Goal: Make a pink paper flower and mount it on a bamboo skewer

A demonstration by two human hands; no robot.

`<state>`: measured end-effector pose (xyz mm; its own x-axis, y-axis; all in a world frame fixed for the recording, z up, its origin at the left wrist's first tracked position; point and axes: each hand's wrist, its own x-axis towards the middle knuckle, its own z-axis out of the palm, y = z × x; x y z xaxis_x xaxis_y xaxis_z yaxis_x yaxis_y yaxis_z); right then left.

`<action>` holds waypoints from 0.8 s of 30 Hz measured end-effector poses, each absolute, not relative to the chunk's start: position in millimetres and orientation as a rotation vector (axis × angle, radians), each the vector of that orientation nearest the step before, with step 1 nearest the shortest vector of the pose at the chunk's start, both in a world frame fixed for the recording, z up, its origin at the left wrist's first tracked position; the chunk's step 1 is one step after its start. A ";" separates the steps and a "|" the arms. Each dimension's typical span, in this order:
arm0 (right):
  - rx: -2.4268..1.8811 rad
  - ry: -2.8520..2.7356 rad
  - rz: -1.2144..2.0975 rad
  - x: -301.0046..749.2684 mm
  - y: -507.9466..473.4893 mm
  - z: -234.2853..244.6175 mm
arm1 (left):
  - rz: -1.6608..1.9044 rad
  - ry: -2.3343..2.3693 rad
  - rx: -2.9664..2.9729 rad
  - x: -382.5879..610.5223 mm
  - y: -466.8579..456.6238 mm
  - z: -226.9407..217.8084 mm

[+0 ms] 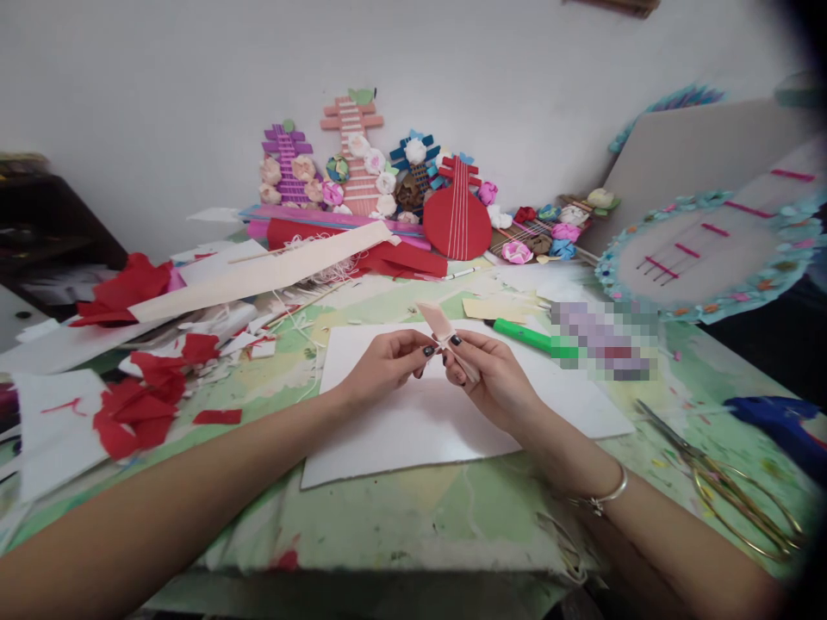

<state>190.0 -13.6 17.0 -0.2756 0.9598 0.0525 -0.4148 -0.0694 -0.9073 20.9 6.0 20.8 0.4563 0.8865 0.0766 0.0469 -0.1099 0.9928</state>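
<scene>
Over a white board (388, 439) my two hands meet at a small strip of pale pink paper (437, 322). My right hand (491, 370) pinches the strip at its middle, with one end standing up and the other running down by the fingers. The fingertips of my left hand (394, 357) are closed at the same spot, touching the strip; exactly what they grip there is too small to make out. Just right of the hands lies a green cutter or marker (533, 337), beside a piece of yellowish paper (497, 310).
Gold-handled scissors (711, 469) and a blue glue gun (785, 430) lie at the right. Red paper scraps (139, 405) and a long cream strip (271, 271) cover the left. Paper instruments, one red (457, 215), stand against the wall. A blue-edged piece (711, 250) leans at right.
</scene>
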 end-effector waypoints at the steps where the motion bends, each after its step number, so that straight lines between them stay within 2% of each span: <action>1: -0.742 -1.063 1.592 189.4 -13.9 16.4 | 0.871 0.851 1.491 20.9 6.1 20.6; 8: -0.791 -1.046 1.584 184.8 -17.2 16.6 | 0.840 0.908 1.614 22.6 3.9 24.8; 17: -0.679 -0.982 1.723 186.9 -16.7 16.1 | 0.742 0.677 1.467 24.1 6.3 15.9; 24: -0.683 -1.028 1.766 187.2 -17.1 20.3 | 0.739 0.768 1.521 21.8 8.1 18.8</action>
<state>187.2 -17.1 20.3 -0.3947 0.9188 -0.0051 -0.4493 -0.1979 -0.8712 21.8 8.1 18.8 0.5775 0.8161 0.0215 0.0528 -0.0636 0.9966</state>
